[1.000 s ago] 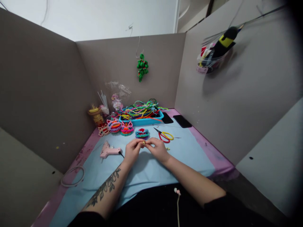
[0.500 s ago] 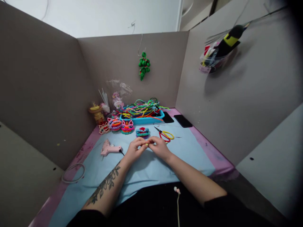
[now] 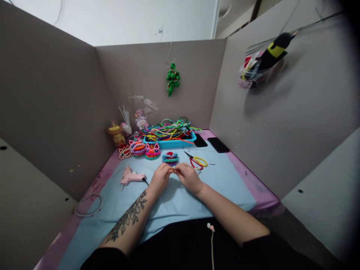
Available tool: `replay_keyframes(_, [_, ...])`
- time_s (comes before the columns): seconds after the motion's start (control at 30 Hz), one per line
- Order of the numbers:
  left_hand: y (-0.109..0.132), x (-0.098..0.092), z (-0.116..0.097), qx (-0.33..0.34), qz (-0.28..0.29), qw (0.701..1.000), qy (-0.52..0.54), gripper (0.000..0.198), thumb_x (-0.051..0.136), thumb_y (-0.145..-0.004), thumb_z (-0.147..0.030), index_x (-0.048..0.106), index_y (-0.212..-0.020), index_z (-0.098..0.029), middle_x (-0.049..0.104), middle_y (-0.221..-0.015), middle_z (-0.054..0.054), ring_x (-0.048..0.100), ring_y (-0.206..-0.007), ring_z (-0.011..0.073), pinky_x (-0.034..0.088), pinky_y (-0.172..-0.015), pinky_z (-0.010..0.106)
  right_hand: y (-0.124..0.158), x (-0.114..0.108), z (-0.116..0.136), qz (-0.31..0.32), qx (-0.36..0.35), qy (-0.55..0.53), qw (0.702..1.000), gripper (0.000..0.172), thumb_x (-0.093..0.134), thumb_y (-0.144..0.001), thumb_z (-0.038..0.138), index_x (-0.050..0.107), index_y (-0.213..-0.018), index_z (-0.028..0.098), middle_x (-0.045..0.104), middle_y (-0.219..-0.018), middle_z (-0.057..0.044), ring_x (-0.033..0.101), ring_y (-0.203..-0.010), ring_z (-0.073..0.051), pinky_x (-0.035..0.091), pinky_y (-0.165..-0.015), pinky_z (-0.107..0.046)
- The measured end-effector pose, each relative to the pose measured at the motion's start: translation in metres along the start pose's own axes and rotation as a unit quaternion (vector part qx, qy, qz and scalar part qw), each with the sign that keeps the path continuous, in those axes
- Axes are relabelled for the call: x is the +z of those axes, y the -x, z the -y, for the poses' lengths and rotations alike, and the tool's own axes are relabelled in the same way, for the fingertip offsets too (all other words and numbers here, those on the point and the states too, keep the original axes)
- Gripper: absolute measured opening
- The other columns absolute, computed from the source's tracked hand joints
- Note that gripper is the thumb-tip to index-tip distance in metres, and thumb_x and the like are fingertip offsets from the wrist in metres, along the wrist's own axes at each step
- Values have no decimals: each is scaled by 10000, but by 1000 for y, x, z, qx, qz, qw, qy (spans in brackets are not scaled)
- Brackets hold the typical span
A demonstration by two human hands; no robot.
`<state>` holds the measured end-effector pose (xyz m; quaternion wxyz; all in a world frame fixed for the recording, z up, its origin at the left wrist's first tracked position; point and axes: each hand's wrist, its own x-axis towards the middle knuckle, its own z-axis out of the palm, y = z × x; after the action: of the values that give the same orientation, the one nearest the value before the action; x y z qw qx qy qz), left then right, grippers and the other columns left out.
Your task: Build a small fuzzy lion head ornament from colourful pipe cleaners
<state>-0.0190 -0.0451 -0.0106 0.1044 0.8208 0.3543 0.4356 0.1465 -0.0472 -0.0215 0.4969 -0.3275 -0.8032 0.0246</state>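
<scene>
My left hand (image 3: pixel 161 177) and my right hand (image 3: pixel 188 177) meet fingertip to fingertip over the blue cloth (image 3: pixel 180 206). Both are closed in a pinch, and whatever sits between the fingers is too small or hidden to name. Just beyond them lies a teal figure with a red middle (image 3: pixel 170 157). Red-and-yellow handled scissors (image 3: pixel 197 162) rest beyond my right hand, blades partly apart. To the left of my left hand is a pink glue gun (image 3: pixel 132 177) on its side.
Behind are a blue tray (image 3: pixel 168 144) of colourful fuzzy stems, several animal-face figures (image 3: pixel 152 151), two dark phones (image 3: pixel 218 144) and a yellow-lidded jar (image 3: pixel 116 137). Grey panels (image 3: pixel 157 82) enclose the table. A cable loop (image 3: pixel 88 205) lies at the left edge.
My left hand has turned, its fingers now more curled. The bit of yellow-green seen between my fingertips no longer shows. The view has shifted slightly.
</scene>
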Motion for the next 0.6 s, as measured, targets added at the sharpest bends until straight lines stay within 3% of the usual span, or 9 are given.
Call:
replay_keyframes(0.17, [-1, 1, 3, -27, 52, 998, -16, 291, 368, -909, -281, 607, -802, -154, 561, -795, 63, 521, -759, 161, 429, -706, 288, -2, -5, -1, 25, -53, 32, 998, 151, 448, -883, 160, 596, -904, 178, 629, -765, -69, 556, -741, -189, 467, -698, -333])
replay_keyframes(0.3, [-3, -1, 9, -55, 116, 991, 19, 299, 383, -891, -294, 611, -754, -157, 582, -753, 46, 530, -728, 155, 421, -685, 271, -3, -8, -3, 54, -70, -8, 996, 205, 439, -878, 123, 627, -920, 193, 652, -761, -54, 568, -747, -179, 467, -709, -331])
replay_keyframes(0.43, [-5, -4, 12, -115, 155, 977, 93, 368, 375, -877, -364, 611, -697, -145, 603, -691, 35, 541, -678, 144, 419, -675, 259, -4, -8, -5, 45, -36, -89, 994, 192, 491, -860, 132, 649, -941, 205, 669, -790, -48, 589, -769, -168, 479, -727, -320])
replay_keyframes(0.6, [-7, -6, 8, -178, 162, 958, 156, 405, 366, -849, -414, 583, -652, -134, 558, -590, 4, 481, -575, 118, 383, -566, 226, -6, -8, -2, 46, 32, -150, 987, 86, 572, -818, 163, 645, -849, 198, 640, -759, -30, 584, -727, -148, 476, -690, -284])
